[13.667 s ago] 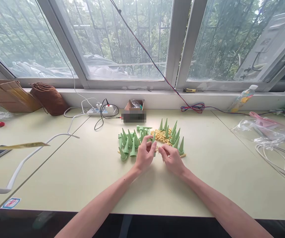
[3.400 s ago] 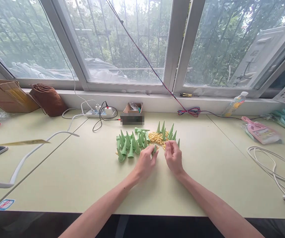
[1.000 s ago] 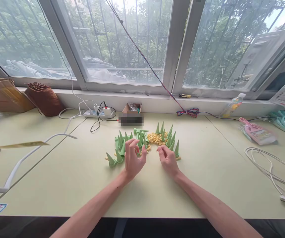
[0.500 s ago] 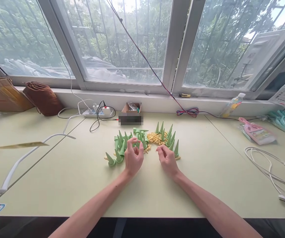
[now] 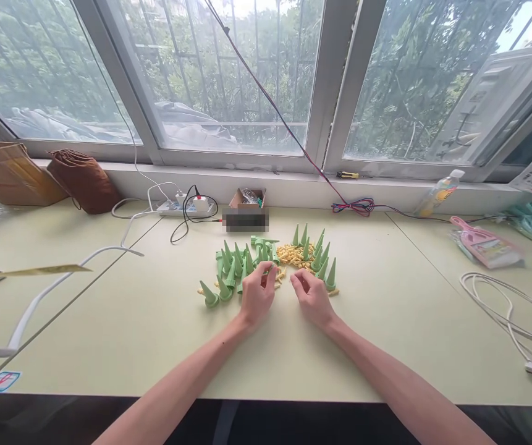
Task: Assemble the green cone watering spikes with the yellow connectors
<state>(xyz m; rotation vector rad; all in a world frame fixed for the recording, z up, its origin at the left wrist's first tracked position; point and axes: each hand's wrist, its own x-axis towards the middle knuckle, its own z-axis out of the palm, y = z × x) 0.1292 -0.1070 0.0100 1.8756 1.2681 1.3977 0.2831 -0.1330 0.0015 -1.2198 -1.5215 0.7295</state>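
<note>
The fingers [image 5: 266,269] of the left hand [image 5: 257,296] are curled, thumb and index tips close together beside the green cones; whether anything is pinched between them cannot be told. The right hand [image 5: 316,301] is bent inward, its thumb and index tips nearly meeting, and whether they have hold of a small piece is too small to tell. The two hands are apart, with a gap between their fingertips.

Just past the left fingertips lie a few loose yellow pieces [image 5: 281,274]. Beyond the gap spreads a pile of the same small pieces [image 5: 290,254] on the table [image 5: 173,334]. Left of the pile stands a dense cluster of green cones [image 5: 232,269], most with points up, some lying on their sides toward the back; two more [image 5: 209,295] lean at its front left corner. To the pile's right, behind the right hand, a looser group of cones [image 5: 332,275] points upward.

Farther back are a small open carton [image 5: 248,199] and a power strip [image 5: 185,208]. Well to the right lie a white cable [image 5: 506,316] and a pink-handled item [image 5: 490,244], with a bottle [image 5: 440,194] leaning by the sill. At far left sit a brown pouch [image 5: 83,183] and a cardboard box [image 5: 18,176].
</note>
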